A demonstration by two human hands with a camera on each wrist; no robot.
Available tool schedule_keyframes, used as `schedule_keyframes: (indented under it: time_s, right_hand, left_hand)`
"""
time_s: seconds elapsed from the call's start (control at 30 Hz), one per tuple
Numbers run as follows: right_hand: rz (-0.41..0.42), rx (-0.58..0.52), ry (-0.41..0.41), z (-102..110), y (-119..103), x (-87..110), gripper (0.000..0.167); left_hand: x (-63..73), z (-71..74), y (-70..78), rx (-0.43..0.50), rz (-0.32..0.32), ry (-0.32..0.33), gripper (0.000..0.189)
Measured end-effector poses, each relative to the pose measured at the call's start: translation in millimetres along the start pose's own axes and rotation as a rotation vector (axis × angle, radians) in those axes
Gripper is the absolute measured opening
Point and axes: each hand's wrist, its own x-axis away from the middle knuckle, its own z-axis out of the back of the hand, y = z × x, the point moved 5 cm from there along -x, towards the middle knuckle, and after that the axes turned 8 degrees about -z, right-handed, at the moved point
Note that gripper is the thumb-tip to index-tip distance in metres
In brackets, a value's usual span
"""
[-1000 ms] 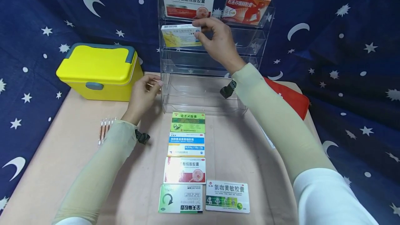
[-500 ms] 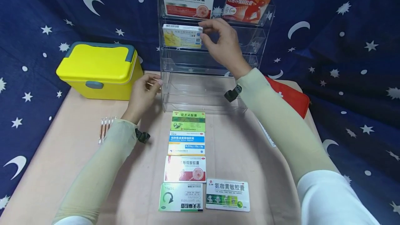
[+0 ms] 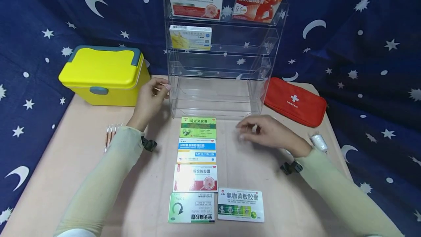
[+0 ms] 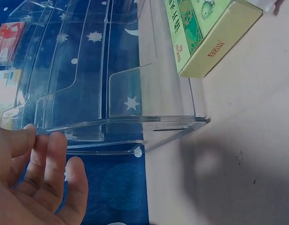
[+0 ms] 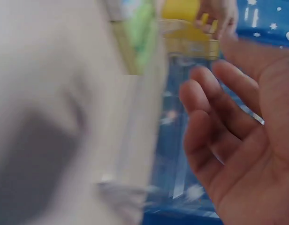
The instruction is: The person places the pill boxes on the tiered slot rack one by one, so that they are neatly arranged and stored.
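My left hand [image 3: 152, 100] grips the left side edge of a clear plastic display rack [image 3: 213, 114]; thumb and fingers meet at that edge in the left wrist view. My right hand [image 3: 271, 132] hovers over the table in front of the rack's right side, fingers loosely bent and holding nothing. A yellow-and-white medicine box [image 3: 190, 38] stands at the left of the rack's second tier. Above it on the top tier are a white-and-red medicine box [image 3: 196, 1] and a red medicine box [image 3: 258, 4]. A green medicine box [image 3: 198, 127] lies flat before the rack.
Below the green box lie a blue-and-white box [image 3: 196, 151], a white-and-red box [image 3: 195, 177], a white-and-green box [image 3: 191, 207] and another medicine box [image 3: 241, 204]. A yellow case [image 3: 103, 76] stands left, cotton swabs [image 3: 110, 136] nearby. A red first-aid pouch [image 3: 294, 101] lies right.
My right hand has let go of the yellow-and-white box, which stays on the second tier, and has come down and right over the table. My left hand keeps its place on the rack.
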Motion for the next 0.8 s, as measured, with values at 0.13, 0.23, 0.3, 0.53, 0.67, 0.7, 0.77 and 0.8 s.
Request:
schedule_keyframes:
  time_s: [0.13, 0.23, 0.3, 0.53, 0.67, 0.7, 0.77, 0.8]
  right_hand:
    - [-0.131, -0.122, -0.201, -38, 19, 44.2, 0.048]
    - [-0.214, -0.167, -0.269, -66, 22, 71.2, 0.056]
    - [-0.253, -0.157, -0.269, -79, 20, 85.1, 0.06]
    - [-0.339, 0.022, -0.208, -97, 17, 106.6, 0.063]
    - [-0.343, 0.071, -0.171, -99, 18, 111.9, 0.053]
    - [-0.346, 0.067, -0.168, -99, 19, 113.4, 0.05]
    - [-0.351, 0.046, -0.168, -100, 20, 116.2, 0.043]
    - [-0.353, 0.034, -0.169, -100, 20, 117.4, 0.04]
  left_hand:
    - [0.2, 0.3, 0.1, -0.004, 0.006, 0.002, 0.027]
    - [0.6, 1.0, 0.4, 0.0, 0.0, 0.01, 0.026]
    - [0.6, 0.9, 1.1, 0.002, -0.01, 0.013, 0.027]
    - [3.2, 1.3, -0.2, 0.009, 0.007, 0.026, 0.026]
    - [3.5, -0.4, 0.1, 0.012, 0.008, 0.029, 0.027]
    - [3.4, -1.0, 0.8, 0.013, 0.008, 0.028, 0.027]
    - [2.9, -2.3, 2.2, 0.013, 0.006, 0.027, 0.027]
    - [2.5, -2.8, 2.6, 0.012, 0.007, 0.026, 0.026]
